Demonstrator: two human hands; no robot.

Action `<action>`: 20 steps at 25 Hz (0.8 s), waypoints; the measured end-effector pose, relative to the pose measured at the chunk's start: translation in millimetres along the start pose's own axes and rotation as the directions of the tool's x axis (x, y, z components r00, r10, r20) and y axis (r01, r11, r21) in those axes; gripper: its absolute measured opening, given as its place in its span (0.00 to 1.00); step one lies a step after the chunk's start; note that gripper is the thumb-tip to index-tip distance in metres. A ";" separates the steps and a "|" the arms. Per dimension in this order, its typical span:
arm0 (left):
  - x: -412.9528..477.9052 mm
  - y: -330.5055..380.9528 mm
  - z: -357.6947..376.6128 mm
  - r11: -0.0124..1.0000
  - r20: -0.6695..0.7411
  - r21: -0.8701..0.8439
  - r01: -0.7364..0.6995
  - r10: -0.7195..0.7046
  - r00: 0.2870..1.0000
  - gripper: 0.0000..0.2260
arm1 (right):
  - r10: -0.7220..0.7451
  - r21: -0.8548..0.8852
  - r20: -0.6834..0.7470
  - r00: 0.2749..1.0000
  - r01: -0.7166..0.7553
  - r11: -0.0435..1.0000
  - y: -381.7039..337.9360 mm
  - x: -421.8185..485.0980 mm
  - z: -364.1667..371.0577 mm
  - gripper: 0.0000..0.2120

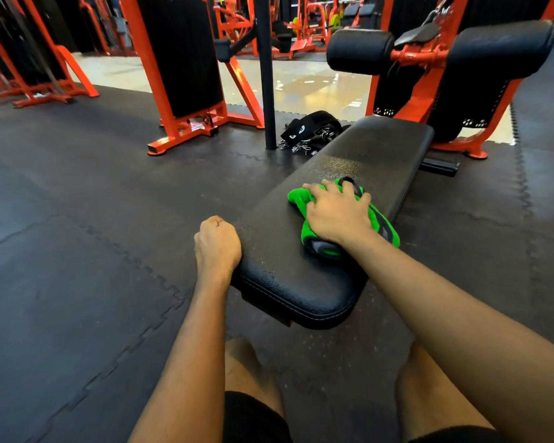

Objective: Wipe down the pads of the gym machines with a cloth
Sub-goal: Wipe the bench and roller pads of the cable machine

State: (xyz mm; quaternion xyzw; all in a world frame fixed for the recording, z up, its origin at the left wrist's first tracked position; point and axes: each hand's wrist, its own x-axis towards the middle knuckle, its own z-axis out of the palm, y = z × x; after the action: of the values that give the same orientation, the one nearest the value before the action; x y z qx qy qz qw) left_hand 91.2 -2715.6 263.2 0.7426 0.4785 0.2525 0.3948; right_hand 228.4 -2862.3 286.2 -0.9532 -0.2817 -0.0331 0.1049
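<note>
Your right grip (336,215) is curled over the bunched green cloth (296,199), pressing it onto the black bench pad (375,148), about midway along this surface, toward its right side. Your left grip (217,244) is balled together in a fist, holding nothing, resting against the pad's near left edge. Droplets speckle the pad beyond the cloth. Black straps (311,131) lie on the floor mat (77,219) by its far end.

Bench pad (375,148): black, textured, lying flat, surface speckled with fine droplets. Cloth (296,199): green with grey-black patches, bunched, resting on pad mid-length, toward its right edge
</note>
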 end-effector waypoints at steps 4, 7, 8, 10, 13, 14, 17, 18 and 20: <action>-1.5 1.2 0.5 0.999 -0.045 -0.045 0.001 -0.003 0.999 0.12 | -0.050 -0.010 0.069 0.996 0.051 0.999 -43.5 42.6 2.7 0.26; -6.9 2.1 -0.2 0.993 -0.090 -0.122 -0.006 -0.005 0.996 0.13 | -0.206 0.019 0.082 0.975 0.206 0.978 -65.6 20.8 5.0 0.26; -8.7 1.7 -0.8 0.988 -0.105 -0.156 -0.010 -0.006 0.994 0.13 | -0.251 0.022 0.069 0.965 0.250 0.968 -66.5 5.9 4.6 0.25; -14.7 3.9 -3.5 0.977 -0.143 -0.212 -0.021 -0.009 0.990 0.12 | -0.291 0.015 0.055 0.955 0.290 0.957 -66.6 -26.1 0.4 0.26; -24.8 10.3 -9.1 0.986 -0.211 -0.163 -0.046 0.011 0.977 0.11 | -0.337 0.267 0.163 0.927 0.287 0.920 -66.2 -58.3 -10.6 0.26; -29.9 14.0 -13.0 0.990 -0.247 -0.134 -0.052 0.017 0.969 0.11 | -0.347 0.497 0.149 0.926 0.233 0.836 -60.1 -63.4 -18.0 0.26; -48.9 41.9 -24.6 0.990 -0.356 -0.077 -0.114 0.080 0.931 0.10 | 0.125 0.855 -0.135 0.983 0.052 0.516 -16.9 -63.9 -41.0 0.18; -58.3 55.7 -24.3 0.991 -0.350 -0.004 -0.135 0.126 0.928 0.10 | 0.393 0.862 -0.157 0.906 -0.069 0.502 4.9 -58.4 -42.0 0.16; -86.2 83.3 -11.5 0.973 -0.203 0.181 -0.145 0.181 0.962 0.16 | 0.731 0.848 0.018 0.682 -0.398 0.350 46.1 -52.8 -30.4 0.19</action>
State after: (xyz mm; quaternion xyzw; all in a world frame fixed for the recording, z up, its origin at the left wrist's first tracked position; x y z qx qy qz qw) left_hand 89.4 -2809.3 338.9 0.7774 0.4753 0.3236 0.2550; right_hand 209.1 -2934.7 301.1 -0.8091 0.1155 -0.0406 0.5748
